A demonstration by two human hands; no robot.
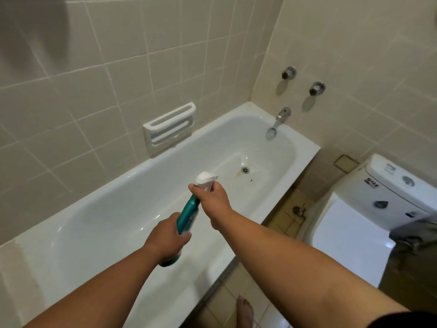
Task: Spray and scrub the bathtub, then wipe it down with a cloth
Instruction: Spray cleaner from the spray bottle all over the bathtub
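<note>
The right hand (pixel 212 200) was curled around the neck of the spray bottle (pixel 188 214), just under its white trigger head (pixel 204 178), while the left hand (pixel 165 237) gripped the teal body lower down. The bottle was held tilted over the white bathtub (pixel 106 209), nozzle toward the drain (pixel 245 169) end. Beyond, a spout (pixel 277 121) and 2 taps (pixel 289 72) (pixel 316 88) projected from the tiled wall. A grey cloth (pixel 416 230) lay on the toilet (pixel 350 233) at the right.

The bathtub (pixel 118 209) is glossy white enamel, smooth. The spray bottle (pixel 188 215) looks like teal plastic with a white plastic head. The spout (pixel 279 119) is dull metal. The wall tiles (pixel 94 79) are glazed beige.
</note>
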